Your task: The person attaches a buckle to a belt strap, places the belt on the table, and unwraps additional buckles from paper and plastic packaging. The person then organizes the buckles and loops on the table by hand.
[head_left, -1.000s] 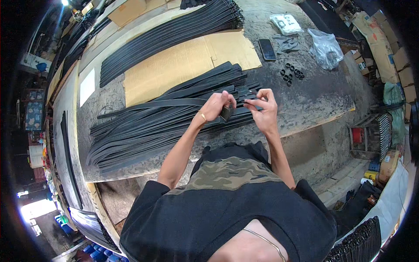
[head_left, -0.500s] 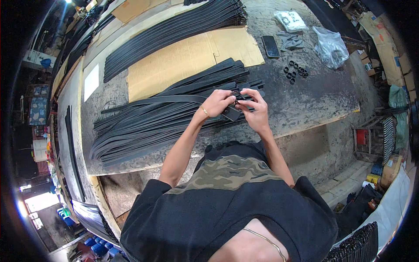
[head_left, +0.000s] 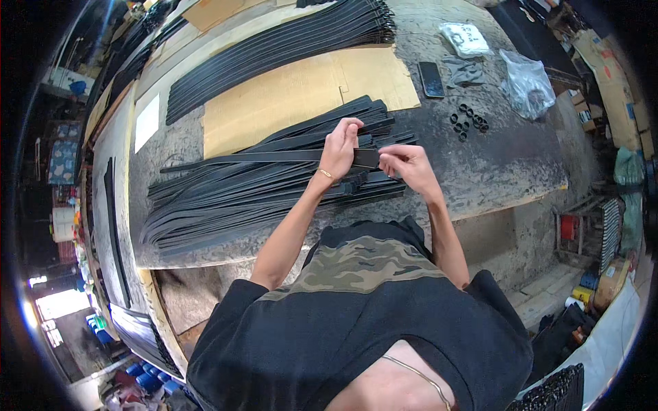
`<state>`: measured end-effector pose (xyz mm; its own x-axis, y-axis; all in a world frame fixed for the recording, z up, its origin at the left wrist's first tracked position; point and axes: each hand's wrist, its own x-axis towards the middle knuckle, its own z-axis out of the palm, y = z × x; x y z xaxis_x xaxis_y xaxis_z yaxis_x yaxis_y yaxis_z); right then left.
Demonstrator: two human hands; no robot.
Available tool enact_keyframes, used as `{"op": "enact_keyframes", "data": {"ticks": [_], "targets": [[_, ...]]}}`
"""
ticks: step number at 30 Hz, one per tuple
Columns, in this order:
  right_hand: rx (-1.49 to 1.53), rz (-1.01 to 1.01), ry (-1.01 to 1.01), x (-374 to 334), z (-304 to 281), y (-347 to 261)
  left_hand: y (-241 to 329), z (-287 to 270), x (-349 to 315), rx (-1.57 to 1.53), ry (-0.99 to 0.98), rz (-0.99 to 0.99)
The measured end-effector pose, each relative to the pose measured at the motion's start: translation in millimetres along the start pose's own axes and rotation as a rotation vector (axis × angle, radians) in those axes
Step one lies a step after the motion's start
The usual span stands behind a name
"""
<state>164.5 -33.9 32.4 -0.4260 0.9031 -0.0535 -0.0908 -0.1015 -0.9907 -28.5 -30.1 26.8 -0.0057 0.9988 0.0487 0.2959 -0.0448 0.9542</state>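
My left hand [head_left: 338, 148] is closed round a flat black belt strap [head_left: 367, 158], whose wide end sticks out to the right of my fingers. From that hand the strap runs left over the pile. The fingers of my right hand [head_left: 413, 168] are bent and pinched at the strap's end; whether a small ring is also among them I cannot make out. Under both hands lies a loose pile of black belt straps [head_left: 233, 205], folded over at the left. Several small black rings [head_left: 460, 127] lie to the right on the worktable [head_left: 507, 161].
Behind the pile is a sheet of cardboard [head_left: 267, 103], with a second row of black straps [head_left: 274, 51] beyond it. A phone [head_left: 431, 79], grey gloves [head_left: 463, 72], a white packet [head_left: 466, 40] and a clear plastic bag [head_left: 529, 85] lie at the back right. The table's front edge runs before me.
My hands have moved apart, the right one shifting rightward. The strap's end, angled downward among my fingers before, now lies level between my hands. The whole view has shifted slightly.
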Motion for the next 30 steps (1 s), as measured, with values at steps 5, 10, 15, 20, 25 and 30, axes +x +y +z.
{"op": "enact_keyframes", "data": {"ticks": [5, 10, 15, 20, 25, 30], "targets": [[-0.190, -0.019, -0.162, 12.5, 11.1, 1.9, -7.9, -1.2, -0.1, 0.048, 0.087, 0.073], [-0.096, 0.074, -0.171, 15.1, 5.1, 19.0, -9.6, 2.9, -8.3, 0.045, 0.074, 0.113], [-0.139, 0.140, -0.245, 9.4, 0.9, 21.3, -23.2, 12.3, -12.9, 0.147, 0.018, 0.161], [-0.009, 0.269, -0.142, 4.9, -4.3, 19.9, -36.1, 0.4, -7.0, -0.018, -0.277, 0.070], [-0.094, 0.350, -0.166, -4.0, -14.7, 9.5, -7.5, -4.9, -7.9, 0.144, -0.653, 0.149], [0.259, 0.326, -0.068, -25.2, -15.9, 17.8, -7.8, -18.2, -5.0, -0.005, -0.612, 0.063]]}}
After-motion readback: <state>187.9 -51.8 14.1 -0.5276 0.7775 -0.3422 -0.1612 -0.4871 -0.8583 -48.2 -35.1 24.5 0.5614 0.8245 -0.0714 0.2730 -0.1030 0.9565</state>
